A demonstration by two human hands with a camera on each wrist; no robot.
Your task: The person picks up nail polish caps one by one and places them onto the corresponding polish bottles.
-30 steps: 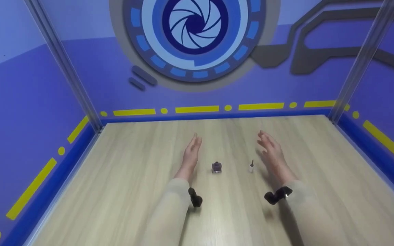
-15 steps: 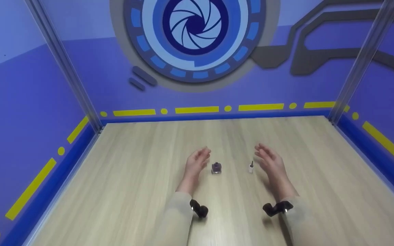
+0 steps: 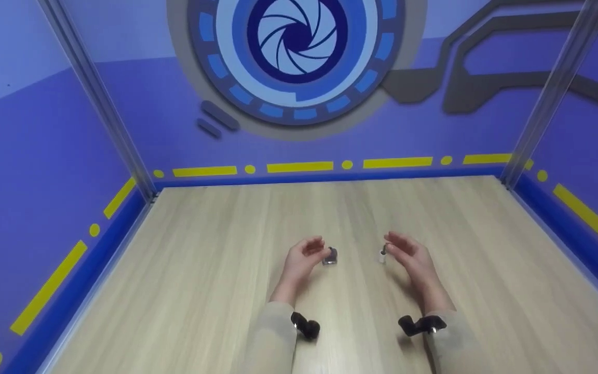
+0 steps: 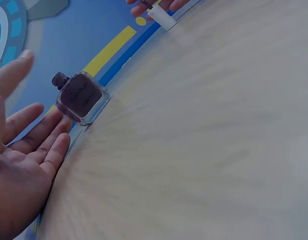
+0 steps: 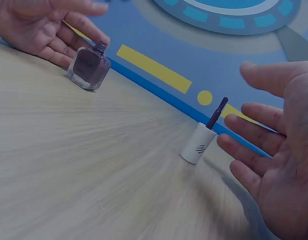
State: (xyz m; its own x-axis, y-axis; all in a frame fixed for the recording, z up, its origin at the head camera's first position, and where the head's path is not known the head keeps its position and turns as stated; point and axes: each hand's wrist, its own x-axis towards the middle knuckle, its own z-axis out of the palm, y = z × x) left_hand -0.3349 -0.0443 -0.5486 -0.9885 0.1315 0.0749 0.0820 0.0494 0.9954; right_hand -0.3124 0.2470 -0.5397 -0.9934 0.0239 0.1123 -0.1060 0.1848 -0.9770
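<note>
A small glass nail polish bottle (image 3: 331,256), dark purple inside and uncapped, stands upright on the table; its threaded neck shows in the left wrist view. To its right the white nail polish cap (image 3: 382,257) stands with its dark brush (image 5: 217,114) pointing up. My left hand (image 3: 301,263) is at the bottle's left side, fingers loosely bent and thumb apart from them, not gripping it. Beside the cap, on its right, my right hand (image 3: 413,260) has its fingers spread and its thumb raised; a gap shows between hand and cap in the right wrist view.
The wooden table (image 3: 216,249) is bounded by blue-purple panels with yellow markings at the back (image 3: 299,150) and both sides. Black wrist cameras (image 3: 307,327) sit on both sleeves.
Both hands have drawn back toward the person and come closer to the bottle and the cap. The left fingers have bent more. Bottle and cap stay where they were.
</note>
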